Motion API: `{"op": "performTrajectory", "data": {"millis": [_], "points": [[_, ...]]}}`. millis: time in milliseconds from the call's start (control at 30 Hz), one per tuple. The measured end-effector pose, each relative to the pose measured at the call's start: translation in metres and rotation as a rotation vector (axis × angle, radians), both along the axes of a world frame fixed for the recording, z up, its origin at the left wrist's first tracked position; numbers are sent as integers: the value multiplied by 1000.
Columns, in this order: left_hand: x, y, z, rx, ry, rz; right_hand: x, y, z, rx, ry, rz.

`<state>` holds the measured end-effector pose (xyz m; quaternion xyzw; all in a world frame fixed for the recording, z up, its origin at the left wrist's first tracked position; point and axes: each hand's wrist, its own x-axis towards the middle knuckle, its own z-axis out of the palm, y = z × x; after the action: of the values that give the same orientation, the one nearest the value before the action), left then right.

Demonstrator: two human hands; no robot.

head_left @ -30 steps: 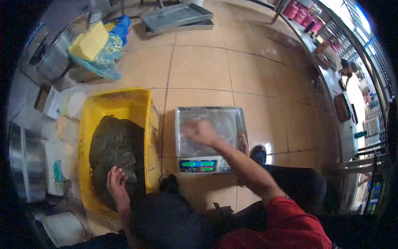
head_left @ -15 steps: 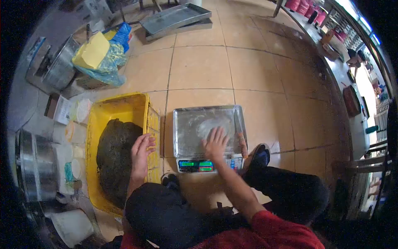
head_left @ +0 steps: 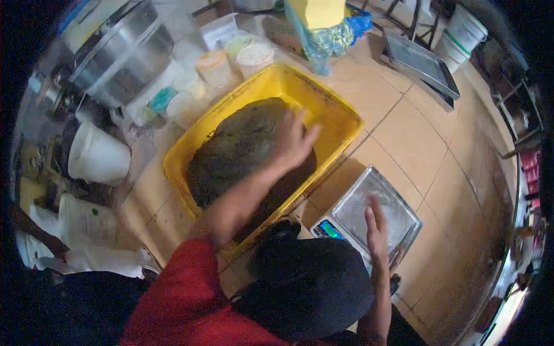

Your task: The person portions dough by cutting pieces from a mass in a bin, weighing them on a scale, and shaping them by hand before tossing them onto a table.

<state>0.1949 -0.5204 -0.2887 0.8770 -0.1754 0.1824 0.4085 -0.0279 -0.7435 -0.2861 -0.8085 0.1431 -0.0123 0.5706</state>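
Observation:
A dark, dough-like mass [head_left: 245,141] fills much of a yellow plastic crate [head_left: 337,104] on the floor. My left hand [head_left: 294,144] is over the mass at its right side, blurred, with the fingers apart and nothing visible in them. My right hand [head_left: 376,230] is raised over the metal pan of a digital scale [head_left: 404,213], fingers stretched upward, holding nothing. The scale's lit display [head_left: 330,229] shows at its near left corner. Part of a wooden handle [head_left: 397,259] appears beside my right wrist at the pan's edge.
White buckets [head_left: 99,153] and lidded tubs [head_left: 213,68] stand left of and behind the crate. A large steel pot [head_left: 124,55] is farther back. Metal trays [head_left: 421,63] lie on the tiled floor at the upper right. Another person's hand [head_left: 55,247] shows at the far left.
The view has swung left toward the crate. My left hand has moved from the crate's side to over the dark mass. My right hand has lifted from the scale pan.

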Motion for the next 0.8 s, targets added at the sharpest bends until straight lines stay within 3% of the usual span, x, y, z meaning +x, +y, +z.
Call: {"op": "performTrajectory", "data": {"millis": [33, 100, 133, 167, 233, 300, 367, 467, 567, 600, 633, 667, 700, 733, 767, 800], "points": [[3, 37, 22, 46, 40, -27, -13, -26, -16, -497, 124, -164], [31, 119, -12, 195, 221, 44, -63, -97, -88, -1195, 99, -330], [41, 161, -30, 352, 286, 125, -83, -108, -99, -1229, 345, -369], [47, 198, -46, 420, 464, 123, -98, -115, -110, -1247, 591, -405], [25, 229, -40, 593, 599, 76, -121, -122, -125, -1024, 627, -438], [13, 235, -40, 687, 644, 11, -124, -130, -148, -1086, 601, -518], [8, 237, -44, 704, 622, -75, -116, -120, -137, -1146, 644, -570], [21, 227, -43, 647, 568, -120, -85, -132, -133, -867, 37, -431], [50, 236, -69, 654, 739, -227, 21, -45, -20, -866, 181, -114], [49, 236, -64, 536, 900, -185, 54, -15, 1, -835, 196, -63], [46, 235, -53, 415, 1056, -137, 80, -6, -18, -876, -159, 98], [43, 235, -46, 289, 1205, -86, 111, 37, 8, -723, -46, 161], [34, 239, -46, 107, 1336, -82, 131, 66, 19, -755, -107, 347], [19, 237, -37, -32, 1353, -62, 162, 93, -1, -764, 160, 451], [-1, 234, -18, -170, 1367, -43, 178, 133, 19, -778, 121, 622], [-22, 230, 0, -309, 1379, -25, 195, 160, -25, -743, -18, 648]]}}
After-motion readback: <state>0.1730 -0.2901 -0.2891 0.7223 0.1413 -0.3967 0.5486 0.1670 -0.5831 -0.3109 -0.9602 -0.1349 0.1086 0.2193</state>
